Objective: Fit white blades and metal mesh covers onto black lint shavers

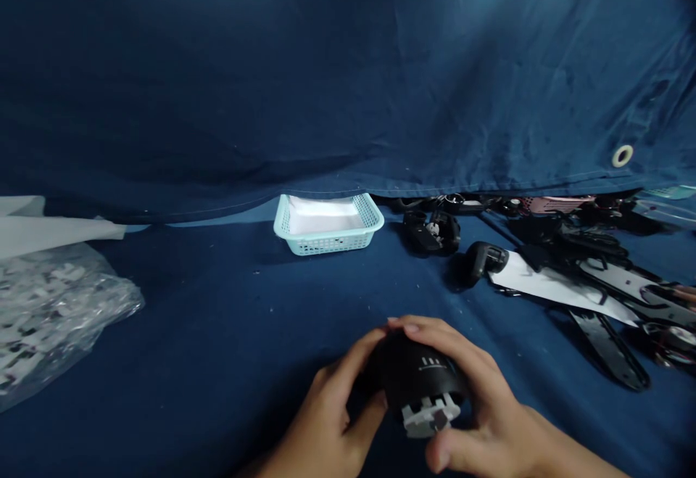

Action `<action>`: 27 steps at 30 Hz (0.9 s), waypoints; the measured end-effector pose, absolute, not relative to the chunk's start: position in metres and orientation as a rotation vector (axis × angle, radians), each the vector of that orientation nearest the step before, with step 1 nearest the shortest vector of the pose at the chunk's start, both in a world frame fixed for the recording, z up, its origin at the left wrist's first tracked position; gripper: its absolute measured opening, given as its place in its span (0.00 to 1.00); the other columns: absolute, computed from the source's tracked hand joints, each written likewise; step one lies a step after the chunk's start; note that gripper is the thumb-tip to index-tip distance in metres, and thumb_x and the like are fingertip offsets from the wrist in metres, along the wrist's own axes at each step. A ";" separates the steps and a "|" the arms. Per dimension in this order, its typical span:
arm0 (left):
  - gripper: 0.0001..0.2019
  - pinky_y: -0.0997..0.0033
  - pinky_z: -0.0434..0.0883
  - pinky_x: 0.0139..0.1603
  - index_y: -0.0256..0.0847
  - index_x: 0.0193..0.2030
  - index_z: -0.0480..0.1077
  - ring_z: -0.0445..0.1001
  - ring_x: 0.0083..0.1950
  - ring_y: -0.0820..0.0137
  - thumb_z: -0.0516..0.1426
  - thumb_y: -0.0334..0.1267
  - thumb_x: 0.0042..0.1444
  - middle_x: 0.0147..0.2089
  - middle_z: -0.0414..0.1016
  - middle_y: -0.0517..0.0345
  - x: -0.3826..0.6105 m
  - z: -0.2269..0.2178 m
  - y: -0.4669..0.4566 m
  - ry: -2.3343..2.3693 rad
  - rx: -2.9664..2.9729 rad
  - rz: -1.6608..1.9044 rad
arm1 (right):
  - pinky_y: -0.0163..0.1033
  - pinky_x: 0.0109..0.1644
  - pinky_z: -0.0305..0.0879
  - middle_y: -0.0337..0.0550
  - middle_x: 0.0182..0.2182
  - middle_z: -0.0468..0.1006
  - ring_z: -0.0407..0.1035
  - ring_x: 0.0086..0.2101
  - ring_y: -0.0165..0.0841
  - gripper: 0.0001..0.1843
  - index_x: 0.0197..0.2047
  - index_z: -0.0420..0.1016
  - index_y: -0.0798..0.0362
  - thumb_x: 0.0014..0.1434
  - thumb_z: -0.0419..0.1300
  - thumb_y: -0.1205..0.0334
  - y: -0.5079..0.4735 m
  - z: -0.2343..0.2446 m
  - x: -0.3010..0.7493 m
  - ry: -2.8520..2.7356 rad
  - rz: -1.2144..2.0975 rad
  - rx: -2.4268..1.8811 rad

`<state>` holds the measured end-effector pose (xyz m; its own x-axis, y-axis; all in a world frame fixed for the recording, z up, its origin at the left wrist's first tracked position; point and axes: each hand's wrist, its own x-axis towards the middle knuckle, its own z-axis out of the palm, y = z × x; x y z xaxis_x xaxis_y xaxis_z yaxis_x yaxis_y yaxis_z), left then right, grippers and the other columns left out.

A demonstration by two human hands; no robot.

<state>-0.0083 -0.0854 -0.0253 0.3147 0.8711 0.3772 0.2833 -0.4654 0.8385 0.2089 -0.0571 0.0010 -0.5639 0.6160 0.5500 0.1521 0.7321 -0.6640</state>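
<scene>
Both hands hold a black round part [416, 376] low in the middle, at 6 o'clock. The left hand [326, 413] wraps its fingers around the left side. The right hand [478, 405] curls over the top and right side. A gray clip end [429, 420] sticks out of the part toward the person. At 12 o'clock sits a small light green basket [328, 225]. At 3 o'clock lies a pile of black parts [592, 275]. At 9 o'clock is a clear bag [48, 311]. Nothing lies between the hands and the basket, only the blue cloth [217, 333].
</scene>
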 end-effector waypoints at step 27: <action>0.26 0.55 0.74 0.59 0.57 0.67 0.57 0.75 0.58 0.59 0.54 0.36 0.62 0.62 0.72 0.54 -0.009 -0.024 -0.086 1.071 1.950 1.094 | 0.49 0.57 0.71 0.54 0.55 0.74 0.70 0.55 0.46 0.38 0.65 0.59 0.49 0.57 0.64 0.43 -0.061 0.007 0.203 -2.068 0.564 -0.562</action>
<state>-0.0086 -0.0864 -0.0237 0.3178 0.8793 0.3547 0.3364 -0.4543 0.8248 0.2032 -0.0613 0.0068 -0.4979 0.5827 0.6423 0.1759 0.7931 -0.5831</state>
